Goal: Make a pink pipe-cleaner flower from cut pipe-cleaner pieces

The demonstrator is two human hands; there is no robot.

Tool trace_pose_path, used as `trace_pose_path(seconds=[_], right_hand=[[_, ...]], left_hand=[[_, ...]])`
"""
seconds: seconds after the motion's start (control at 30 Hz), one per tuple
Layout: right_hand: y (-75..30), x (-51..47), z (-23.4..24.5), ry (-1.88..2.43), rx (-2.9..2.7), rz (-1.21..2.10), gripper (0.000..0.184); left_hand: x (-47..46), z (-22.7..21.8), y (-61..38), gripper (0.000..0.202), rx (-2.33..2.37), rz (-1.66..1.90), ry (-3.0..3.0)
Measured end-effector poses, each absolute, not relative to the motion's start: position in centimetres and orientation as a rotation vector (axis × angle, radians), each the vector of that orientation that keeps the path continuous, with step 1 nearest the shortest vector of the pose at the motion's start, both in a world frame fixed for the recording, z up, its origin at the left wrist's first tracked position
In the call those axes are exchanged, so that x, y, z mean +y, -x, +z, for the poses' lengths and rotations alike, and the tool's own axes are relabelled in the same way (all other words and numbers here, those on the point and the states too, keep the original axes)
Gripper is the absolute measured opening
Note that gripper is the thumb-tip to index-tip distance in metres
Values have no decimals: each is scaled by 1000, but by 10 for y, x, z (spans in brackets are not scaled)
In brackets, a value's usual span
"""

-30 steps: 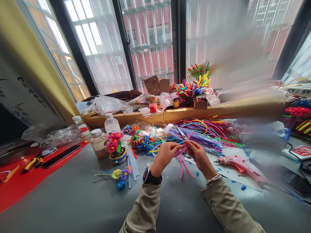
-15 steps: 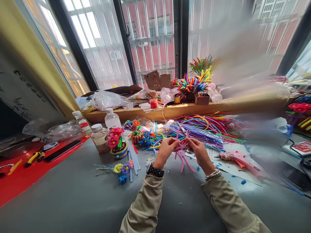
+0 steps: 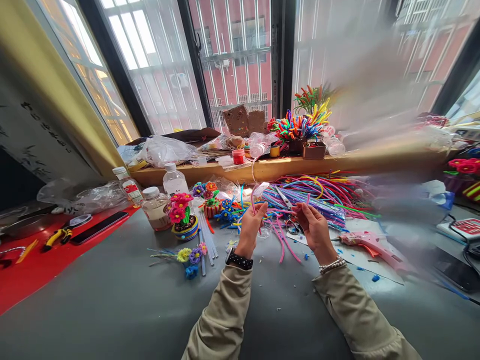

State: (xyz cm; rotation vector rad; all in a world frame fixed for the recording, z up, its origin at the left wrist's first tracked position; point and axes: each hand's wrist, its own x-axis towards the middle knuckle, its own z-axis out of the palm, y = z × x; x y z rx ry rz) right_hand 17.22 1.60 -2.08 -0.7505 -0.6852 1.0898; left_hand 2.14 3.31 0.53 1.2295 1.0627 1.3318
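Note:
A pink pipe cleaner stretches between my two hands above the table. My left hand pinches it near one end, with a pink length curving up past the fingertips. My right hand, bracelet at the wrist, has its fingers closed on the other side, where a short pink end sticks up. More pink pipe cleaners lie on the table below, between the hands. Scissors rest just behind, pointing away, with their handles close to my right hand.
Left of my hands stand a pot of pink pipe-cleaner flowers, bottles and clear glue sticks. A pink glue gun lies to the right. Behind is a heap of coloured pipe cleaners. Loose small flowers lie front left.
My hands have moved apart, the right one to the right. The pink pipe cleaner, looped and crossed between the fingers before, is now drawn out between them. The scissors show more fully.

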Motion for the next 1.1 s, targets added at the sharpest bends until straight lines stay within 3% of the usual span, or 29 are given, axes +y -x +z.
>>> trace_pose_path(seconds=[0.13,0.53,0.73,1.1], right_hand=[[-171,15,-20,736,-719,1123,22],[-168,10,-16,672,-917,1129,21],[-167,11,-18,807,-1050,1027,20],[-165,9,-18,892,-1220,921,19]], left_hand=[[30,3,-25,37,994,1264,-1233],[30,1,-26,20,1003,1278,-1424],[33,-3,-27,39,944,1326,-1476],[22,5,-28,23,903,1351,-1643]])
